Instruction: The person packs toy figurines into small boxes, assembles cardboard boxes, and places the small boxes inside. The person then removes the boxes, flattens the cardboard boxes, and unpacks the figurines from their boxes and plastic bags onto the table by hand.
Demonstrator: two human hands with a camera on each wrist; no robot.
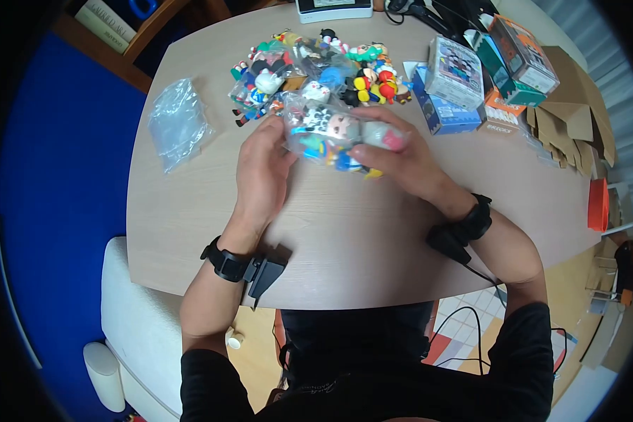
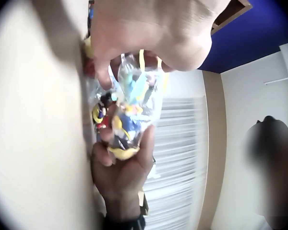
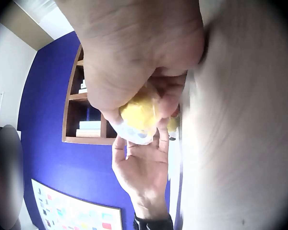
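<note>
Over the table, a clear plastic bag of small toy figures (image 1: 330, 132) is held between both hands. My right hand (image 1: 406, 160) grips its right end, with the thumb on the near side and the fingers behind. At the other end, my left hand (image 1: 262, 171) holds the bag's edge with its fingertips; its palm faces the bag in the right wrist view. Blue and yellow figures (image 2: 127, 122) show through the plastic in the left wrist view. Just beyond lies a pile of colourful toy figures (image 1: 267, 79), some of them bagged.
A flat clear plastic bag (image 1: 179, 125) lies on the left of the table (image 1: 190, 232). Small boxes (image 1: 456, 74) are stacked at the back right, beside torn cardboard (image 1: 570, 112). A white device (image 1: 334, 10) stands at the far edge.
</note>
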